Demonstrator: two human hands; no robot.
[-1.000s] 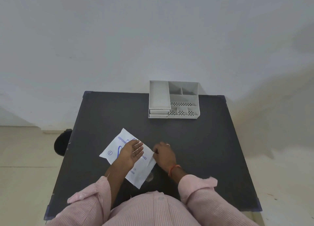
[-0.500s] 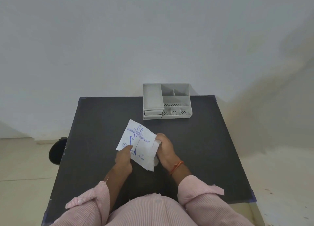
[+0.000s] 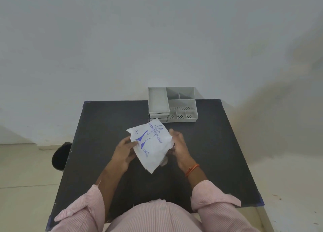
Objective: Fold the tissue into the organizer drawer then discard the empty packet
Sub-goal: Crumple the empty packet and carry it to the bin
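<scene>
A person's left hand (image 3: pixel 125 148) is pinching the left edge of a white printed packet (image 3: pixel 150 144), grip clamped on it, while the right hand (image 3: pixel 179 144) is clamped on its right edge, holding it above the dark tabletop (image 3: pixel 108 123). Farther right, the grey organizer (image 3: pixel 173 104) is sitting at the far edge. Pulling too hard is likely to tear the tissue inside

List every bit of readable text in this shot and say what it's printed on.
"DISPOSABLE ... GLOVES": blue line on the white packet; its middle words are too blurred to read.
"100": lower on the packet; smaller print beside it is illegible.
Circled mark near its top left corner: unreadable.
Grey organizer: no text.
</scene>
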